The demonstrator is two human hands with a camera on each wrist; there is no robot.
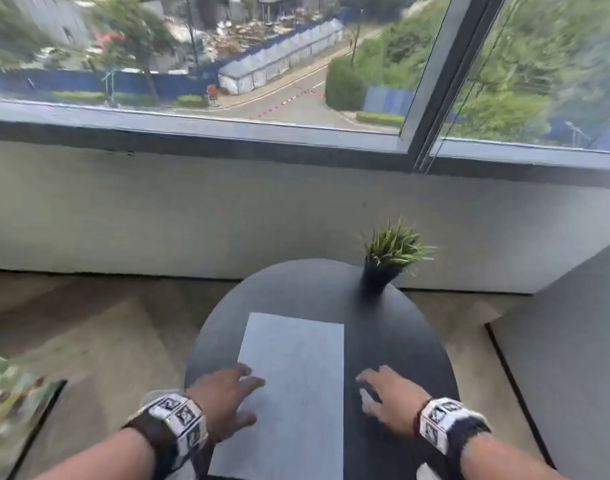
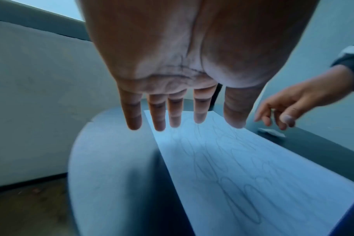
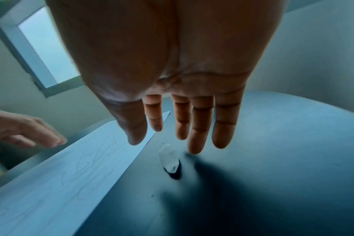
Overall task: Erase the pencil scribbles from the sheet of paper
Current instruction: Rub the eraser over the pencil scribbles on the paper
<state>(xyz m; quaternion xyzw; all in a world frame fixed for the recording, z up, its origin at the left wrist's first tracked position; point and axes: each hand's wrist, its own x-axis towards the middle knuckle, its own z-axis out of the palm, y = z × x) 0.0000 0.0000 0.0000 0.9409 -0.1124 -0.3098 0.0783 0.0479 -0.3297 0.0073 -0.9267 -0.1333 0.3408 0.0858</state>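
— Round dark tabletop [image 1: 393,327], potted plant [image 1: 390,252] at far edge?
— Yes. Sheet of paper [image 1: 296,362] lying mid-tabletop, faint pencil scribbles [image 2: 238,180] across it.
— Left hand [image 1: 224,398]?
— Grip spread, empty, above near left paper edge.
— Right hand [image 1: 388,396]?
— Grip spread, empty, over small white eraser [image 3: 168,157] right of paper.

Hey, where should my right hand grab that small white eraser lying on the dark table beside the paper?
Probably across its two long sides, near the middle. The small white eraser lies flat on the dark round table, apart from the white sheet of paper. The open right hand hovers directly above, so coming straight down suits, thumb on the paper side.
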